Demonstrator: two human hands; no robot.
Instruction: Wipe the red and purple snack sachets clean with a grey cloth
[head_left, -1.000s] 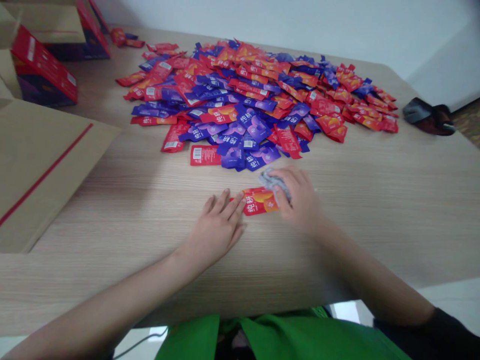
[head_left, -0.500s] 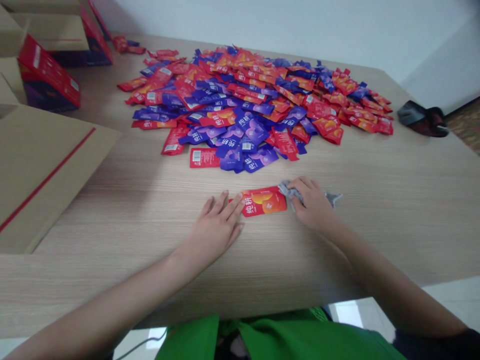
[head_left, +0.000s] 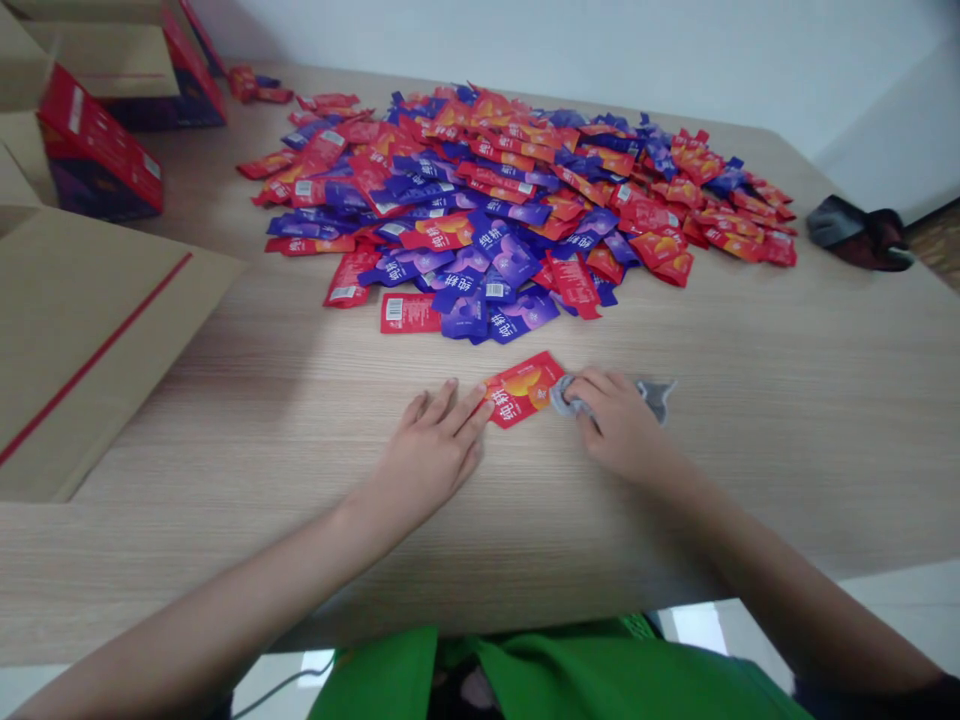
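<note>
A red pouch (head_left: 523,388) with orange fruit printed on it lies flat on the wooden table (head_left: 300,560), slightly turned. My left hand (head_left: 439,440) rests palm down at its left end, fingers stretched out and fingertips pressing on the pouch. At the pouch's right end, my right hand (head_left: 619,420) is closed around a crumpled grey cloth (head_left: 562,394), which touches or nearly touches the pouch edge. A tail of the cloth sticks out to the right behind the hand.
Beyond my hands spreads a large heap of red and purple pouches (head_left: 495,200). Cardboard boxes (head_left: 105,160) with red and purple printed sides stand at the left, one flap (head_left: 112,340) reaching over the table. A dark object (head_left: 859,232) lies at the far right.
The red pouch has turned, its right end swinging away from me. My right hand has moved slightly left with the cloth; my left hand has stayed on the pouch.
</note>
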